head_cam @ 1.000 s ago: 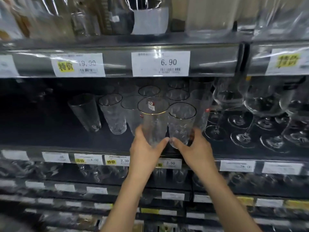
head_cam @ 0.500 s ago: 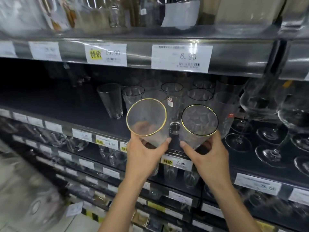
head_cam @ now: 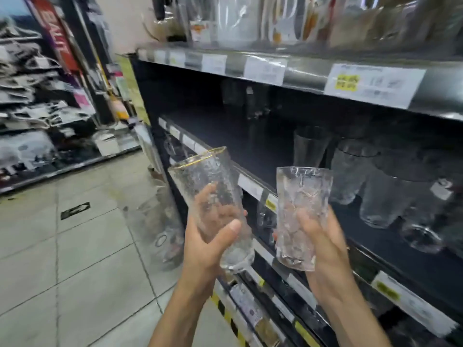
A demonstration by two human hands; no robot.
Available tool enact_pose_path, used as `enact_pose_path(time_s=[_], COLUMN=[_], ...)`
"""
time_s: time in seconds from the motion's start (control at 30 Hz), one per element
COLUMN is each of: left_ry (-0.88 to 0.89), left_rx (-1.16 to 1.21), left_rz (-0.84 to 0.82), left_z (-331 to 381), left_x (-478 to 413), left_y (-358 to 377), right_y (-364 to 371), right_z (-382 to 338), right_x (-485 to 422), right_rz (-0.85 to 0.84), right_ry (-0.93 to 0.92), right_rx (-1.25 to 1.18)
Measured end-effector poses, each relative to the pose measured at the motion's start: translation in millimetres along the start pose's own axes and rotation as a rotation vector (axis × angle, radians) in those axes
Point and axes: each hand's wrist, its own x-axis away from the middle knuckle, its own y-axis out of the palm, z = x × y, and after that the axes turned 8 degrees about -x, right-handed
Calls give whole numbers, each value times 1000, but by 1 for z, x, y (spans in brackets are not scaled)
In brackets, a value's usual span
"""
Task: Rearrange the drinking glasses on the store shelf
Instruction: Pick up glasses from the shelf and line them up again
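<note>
I hold two textured clear drinking glasses in front of the dark store shelf. My left hand grips a gold-rimmed glass, tilted slightly left. My right hand grips a second glass, nearly upright, just off the shelf's front edge. Both glasses are off the shelf, in the air. Several more clear glasses stand on the shelf to the right, blurred by motion.
A shelf above carries price labels and packaged glassware. Lower shelves with price strips run below my hands. To the left lies a tiled aisle floor, with another stocked rack across it.
Both glasses have been lifted off the shelf and carried left. My view has swung left, so the aisle floor and the shelf's empty left part now show.
</note>
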Motion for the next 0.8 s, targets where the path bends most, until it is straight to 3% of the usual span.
enact_pose_path(time_s=[0.1,0.37,0.63,0.8], left_ry=[-42,-134,-203,-246], left_rx=[39,37,-78,-10], left_rz=[131,255,202,132], left_z=[3,-6,-35,-49], left_x=[-9,-48,-133,-197], left_y=[-39,-126,-200,-235], right_y=[35,123,189,220], right_z=[23,79,132,160], right_x=[-16,-55,-120,-161], right_rz=[-65,-187,-107,2], right_ry=[104,229,246,208], right_rx=[-45,-71,-87,-61])
